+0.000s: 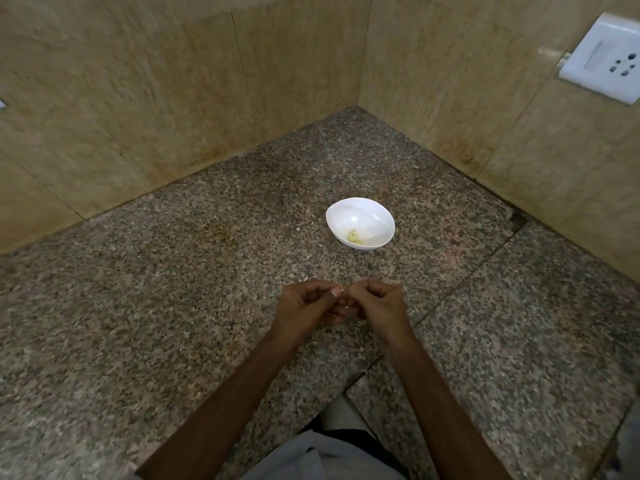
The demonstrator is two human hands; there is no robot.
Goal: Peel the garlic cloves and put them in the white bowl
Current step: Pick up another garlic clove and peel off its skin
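Observation:
A small white bowl (372, 216) sits on the speckled granite counter (173, 306), beyond my hands, with a few pale peeled garlic pieces (354, 236) at its near side. My left hand (304, 304) and my right hand (375, 301) meet above the counter, fingers curled toward each other. Between their fingertips they pinch a small garlic clove (343, 299), mostly hidden by the fingers; only a pale sliver shows.
Beige stone walls meet in a corner (358, 105) behind the bowl. A white wall socket (604, 60) is mounted on the right wall. The counter's inner edge (360, 375) cuts in near my body.

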